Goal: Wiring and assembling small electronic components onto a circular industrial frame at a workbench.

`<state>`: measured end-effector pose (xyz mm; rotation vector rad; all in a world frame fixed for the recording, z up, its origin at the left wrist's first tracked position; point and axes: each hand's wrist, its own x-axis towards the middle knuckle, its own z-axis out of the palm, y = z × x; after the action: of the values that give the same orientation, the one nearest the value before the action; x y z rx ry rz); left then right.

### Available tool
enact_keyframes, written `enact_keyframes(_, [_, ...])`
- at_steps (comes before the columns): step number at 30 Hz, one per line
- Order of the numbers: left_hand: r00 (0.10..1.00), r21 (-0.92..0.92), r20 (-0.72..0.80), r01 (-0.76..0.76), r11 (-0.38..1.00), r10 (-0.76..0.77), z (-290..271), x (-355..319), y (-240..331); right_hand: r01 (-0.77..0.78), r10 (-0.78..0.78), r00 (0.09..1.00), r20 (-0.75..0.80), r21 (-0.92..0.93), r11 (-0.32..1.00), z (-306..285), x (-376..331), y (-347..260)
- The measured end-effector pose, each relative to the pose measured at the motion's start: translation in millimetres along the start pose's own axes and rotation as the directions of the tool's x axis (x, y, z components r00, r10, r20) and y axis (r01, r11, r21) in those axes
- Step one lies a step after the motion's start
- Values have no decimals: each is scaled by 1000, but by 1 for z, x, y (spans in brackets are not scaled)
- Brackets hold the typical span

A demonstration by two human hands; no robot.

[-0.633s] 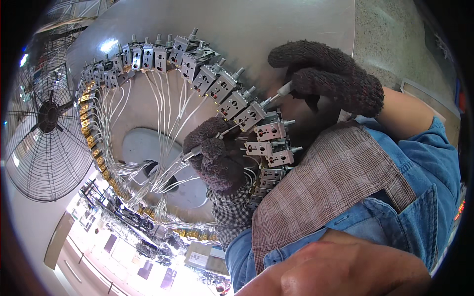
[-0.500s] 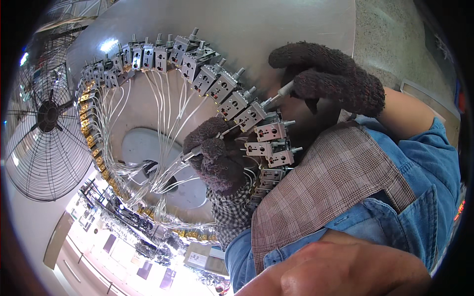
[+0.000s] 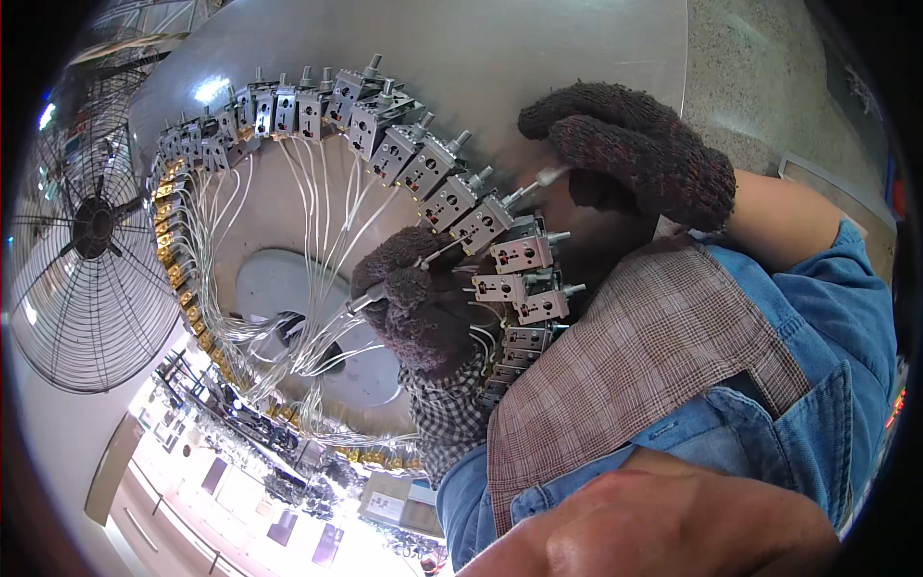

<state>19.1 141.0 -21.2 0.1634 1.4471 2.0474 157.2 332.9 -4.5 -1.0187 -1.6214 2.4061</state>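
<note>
Metal control boxes with stub shafts, such as this one (image 3: 481,226), stand in a ring with white wires (image 3: 317,212) running inward. My left hand (image 3: 413,313), in a dark knitted glove and checked sleeve, sits inside the ring. Its closed fingers hold a slim rod tool (image 3: 363,302), whose pale end sticks out on the left. A thin metal tip reaches from the fingers toward the box. Outside the ring, my right hand (image 3: 639,159), gloved too, curls around a pale-ended rod (image 3: 550,177) in line with that box's shaft. The glove hides most of its grip.
The ring surrounds a grey plate (image 3: 370,370) with wires bunched over it. Brass-coloured parts (image 3: 171,240) line the ring's far left side. A large caged fan (image 3: 91,226) stands to the left. A metal tabletop (image 3: 461,58) lies beyond the boxes.
My right hand has shifted slightly left and its fingers have folded closer around the rod. The left hand and the boxes have barely moved.
</note>
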Motion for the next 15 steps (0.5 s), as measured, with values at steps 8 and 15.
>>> enact_keyframes(8, [996,70,77,-42,997,37,-5,1,-4,155,-147,987,64,-158,975,-3,0,-2])
enact_keyframes(15, [996,90,89,-31,995,23,-7,-1,-5,-38,34,998,-61,-74,997,-10,-21,-11])
